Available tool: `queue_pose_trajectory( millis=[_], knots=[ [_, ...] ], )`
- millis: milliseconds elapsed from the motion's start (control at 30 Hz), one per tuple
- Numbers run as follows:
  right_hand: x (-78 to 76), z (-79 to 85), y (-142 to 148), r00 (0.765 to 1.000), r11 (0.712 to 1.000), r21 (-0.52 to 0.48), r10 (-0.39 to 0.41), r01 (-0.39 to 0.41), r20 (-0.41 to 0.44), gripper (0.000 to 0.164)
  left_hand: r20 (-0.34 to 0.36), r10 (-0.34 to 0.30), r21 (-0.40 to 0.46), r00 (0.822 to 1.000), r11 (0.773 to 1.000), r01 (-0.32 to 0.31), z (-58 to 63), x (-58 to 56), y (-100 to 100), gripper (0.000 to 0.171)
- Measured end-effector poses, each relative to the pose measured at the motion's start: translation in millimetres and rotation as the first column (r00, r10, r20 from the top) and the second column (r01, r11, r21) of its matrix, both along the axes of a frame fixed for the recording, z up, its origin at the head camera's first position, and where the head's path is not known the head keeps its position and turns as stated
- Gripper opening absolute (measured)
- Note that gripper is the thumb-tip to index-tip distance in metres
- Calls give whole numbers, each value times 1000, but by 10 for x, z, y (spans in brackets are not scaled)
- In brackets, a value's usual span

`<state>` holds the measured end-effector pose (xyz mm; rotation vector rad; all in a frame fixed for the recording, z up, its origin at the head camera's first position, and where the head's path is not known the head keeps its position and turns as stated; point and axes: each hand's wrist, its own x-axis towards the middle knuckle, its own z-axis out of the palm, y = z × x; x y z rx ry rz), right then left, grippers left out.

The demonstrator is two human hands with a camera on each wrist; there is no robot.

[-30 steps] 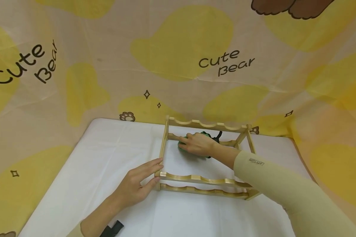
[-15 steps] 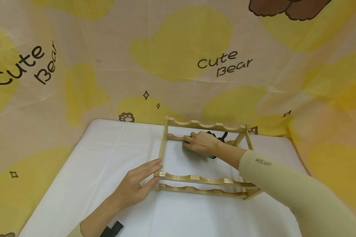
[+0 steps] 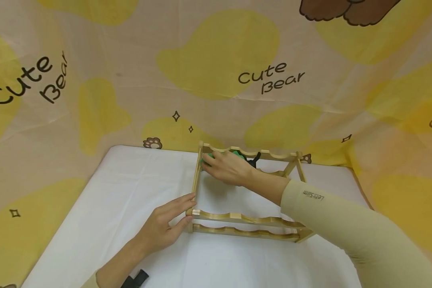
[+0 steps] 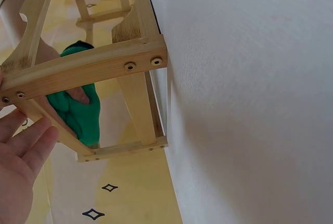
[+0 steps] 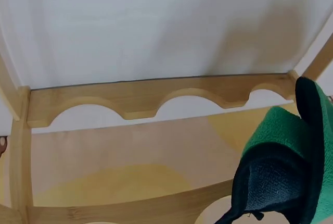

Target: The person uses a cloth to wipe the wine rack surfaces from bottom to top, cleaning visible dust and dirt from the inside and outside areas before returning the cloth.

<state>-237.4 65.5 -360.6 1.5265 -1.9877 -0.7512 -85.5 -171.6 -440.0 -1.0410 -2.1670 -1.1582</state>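
Observation:
A light wooden rack with scalloped rails stands on the white surface. My left hand rests its fairly straight fingers on the rack's near left corner; in the left wrist view those fingers touch a wooden bar. My right hand reaches inside the frame to the far left corner. It grips a green cloth with black edging, bunched up by the upper back rail. In the right wrist view the cloth hangs at the right, a black strap trailing below; the right hand itself is hidden there.
A white-covered table lies under the rack. Behind it hangs a yellow and beige printed curtain, close to the rack's back. A black object shows by the left wrist. The right forearm passes over the rack's right end.
My right hand shifted slightly right, then moved left and away with the green cloth, from low inside the rack to its far left corner. The left hand stays on the rack.

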Motion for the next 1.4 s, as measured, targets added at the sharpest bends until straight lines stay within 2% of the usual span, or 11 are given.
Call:
queue_pose_trajectory(
  millis=[200,400,733,1100,1233,1400],
  knots=[
    [-67,10,11,996,999,12,-32,33,-80,19,-6,-5,4,1000,1000,5,6,4,0,32],
    [-78,61,170,994,998,43,-40,44,-100,23,-18,-11,10,1000,1000,11,-5,-6,-3,31],
    [-66,182,684,999,996,71,-51,50,11,20,-9,-15,13,1000,1000,16,3,-10,5,34],
    [-50,287,1288,989,988,120,-106,93,107,33,-26,-19,27,999,999,20,-13,-9,4,34],
    [-56,287,1396,988,989,117,-106,92,115,40,-26,-19,26,999,999,20,-14,-7,5,33],
    [-54,285,1344,990,992,103,-91,80,110,43,-27,-19,23,999,1000,20,-12,-2,14,33]
  ],
)
